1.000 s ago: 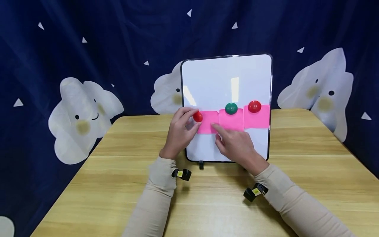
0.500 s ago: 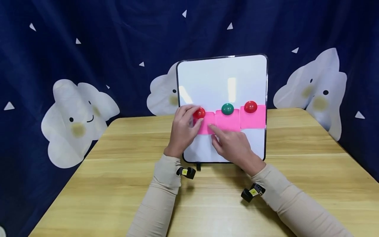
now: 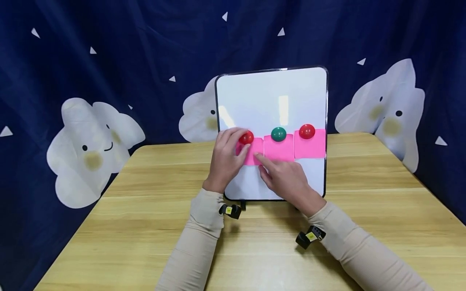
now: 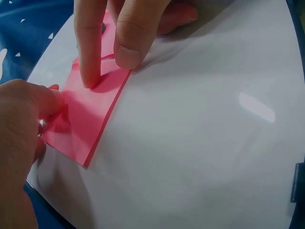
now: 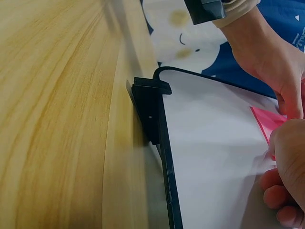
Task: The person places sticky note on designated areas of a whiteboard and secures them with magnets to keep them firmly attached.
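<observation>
My left hand (image 3: 223, 159) pinches a round red magnet (image 3: 247, 137) between fingers and thumb, at the top of the leftmost pink sticky note (image 3: 258, 145) on the whiteboard (image 3: 255, 101). In the left wrist view the fingers largely hide that magnet. My right hand (image 3: 289, 180) presses the same pink note with a straight index finger; its other fingers are curled. Beside it, a green magnet (image 3: 278, 134) sits on the top edge of the middle pink note (image 3: 278, 149). Another red magnet (image 3: 307, 131) sits on the top edge of the right pink note (image 3: 310, 148).
The whiteboard stands upright on a wooden table (image 3: 145, 226), held by a black stand clip (image 5: 151, 86) at its lower edge. Behind it hangs a dark blue curtain (image 3: 164, 36) with white clouds and triangles.
My left hand has brought the red magnet slightly up and right relative to the board, onto the left note's top edge. The right index finger stays on the note. The view has shifted slightly.
</observation>
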A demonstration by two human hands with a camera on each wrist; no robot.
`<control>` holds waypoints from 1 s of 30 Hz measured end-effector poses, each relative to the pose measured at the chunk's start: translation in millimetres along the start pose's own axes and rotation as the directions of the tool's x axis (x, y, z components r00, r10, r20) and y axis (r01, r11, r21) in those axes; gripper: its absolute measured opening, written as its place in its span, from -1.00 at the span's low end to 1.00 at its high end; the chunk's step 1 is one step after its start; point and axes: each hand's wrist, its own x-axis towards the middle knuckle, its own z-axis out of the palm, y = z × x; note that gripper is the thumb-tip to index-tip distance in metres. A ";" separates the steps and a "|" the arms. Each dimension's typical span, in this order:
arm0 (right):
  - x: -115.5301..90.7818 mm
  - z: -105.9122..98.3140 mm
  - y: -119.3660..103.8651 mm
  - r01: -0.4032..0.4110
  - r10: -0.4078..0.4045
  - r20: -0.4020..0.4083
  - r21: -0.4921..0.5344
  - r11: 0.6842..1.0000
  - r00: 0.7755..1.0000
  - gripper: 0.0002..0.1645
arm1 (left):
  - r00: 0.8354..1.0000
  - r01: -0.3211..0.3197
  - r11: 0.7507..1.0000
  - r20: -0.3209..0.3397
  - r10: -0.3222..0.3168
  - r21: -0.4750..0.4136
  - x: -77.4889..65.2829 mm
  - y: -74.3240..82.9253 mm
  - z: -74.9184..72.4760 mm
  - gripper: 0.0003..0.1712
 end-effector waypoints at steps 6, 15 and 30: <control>-0.1 -1.5 -0.1 0.003 -0.003 -0.003 0.002 1.000 1.000 -0.42 | 0.999 -0.048 0.998 -0.013 0.048 0.036 1.8 0.6 1.7 -0.51; 0.8 -0.6 -0.2 0.009 -0.009 0.004 0.009 1.000 1.000 -0.42 | 0.998 -0.056 0.994 0.001 0.056 0.095 0.4 -1.2 1.8 -0.50; 0.1 -0.3 -0.8 -0.004 0.004 0.015 0.018 1.000 1.000 -0.41 | 0.999 -0.019 0.994 -0.048 0.024 0.103 -2.1 1.7 6.9 -0.52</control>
